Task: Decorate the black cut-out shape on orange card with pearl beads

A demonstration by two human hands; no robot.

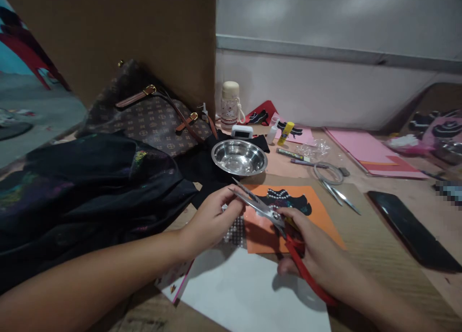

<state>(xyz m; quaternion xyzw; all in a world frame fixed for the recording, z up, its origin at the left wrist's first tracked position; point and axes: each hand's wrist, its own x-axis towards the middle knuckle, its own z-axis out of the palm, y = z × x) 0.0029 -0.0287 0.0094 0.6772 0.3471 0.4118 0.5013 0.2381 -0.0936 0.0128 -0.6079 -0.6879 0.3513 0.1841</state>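
My right hand [306, 240] is wrapped round the red handles of a pair of scissors [265, 210], whose blades stand slightly apart and point up and left. Close to the blade tips is my left hand [216, 219], thumb and fingers pressed together; what they pinch, if anything, is too small to name. Beneath the left fingers shows a sheet of pearl beads [235, 233]. Behind the scissors, a black cutout with pearls [298, 204] lies on orange paper [321, 221]. White paper [249, 288] lies below both hands.
A steel bowl [239, 157] stands behind the hands. Black cloth [90, 192] and a brown patterned bag [151, 115] fill the left. To the right are tweezers [341, 197], a phone [411, 228] and pink sheets [361, 146]. A bottle [230, 106] and glue stick [286, 134] stand behind.
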